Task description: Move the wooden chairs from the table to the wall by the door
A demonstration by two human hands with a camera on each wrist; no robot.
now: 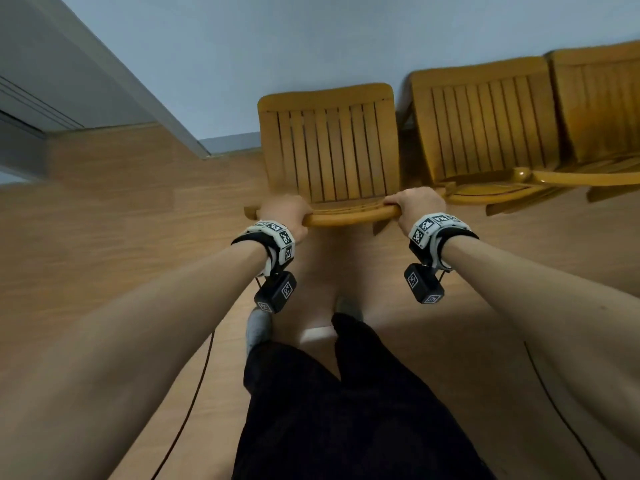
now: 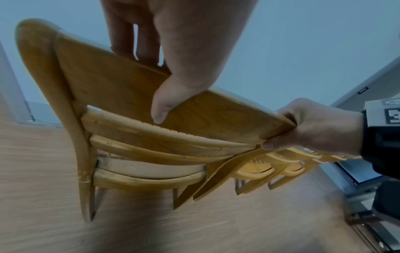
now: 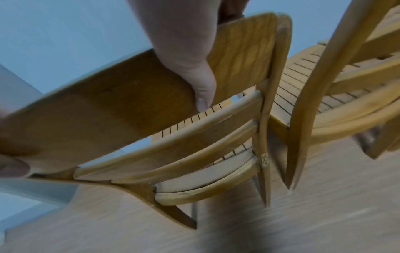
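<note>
Both hands clamped over top rail of wooden chair (image 1: 329,147): left hand (image 1: 284,212) at one end, right hand (image 1: 415,204) at the other. Rail runs crosswise, seat points away toward wall (image 1: 311,46). Two parked chairs (image 1: 485,126) just to its right.

A wooden chair (image 1: 329,147) with a slatted seat and a curved top rail is held upright by that rail, its seat front turned to the wall (image 1: 277,46). Two like chairs (image 1: 485,126) are lined up just beside it on its right, along the wall.
</note>
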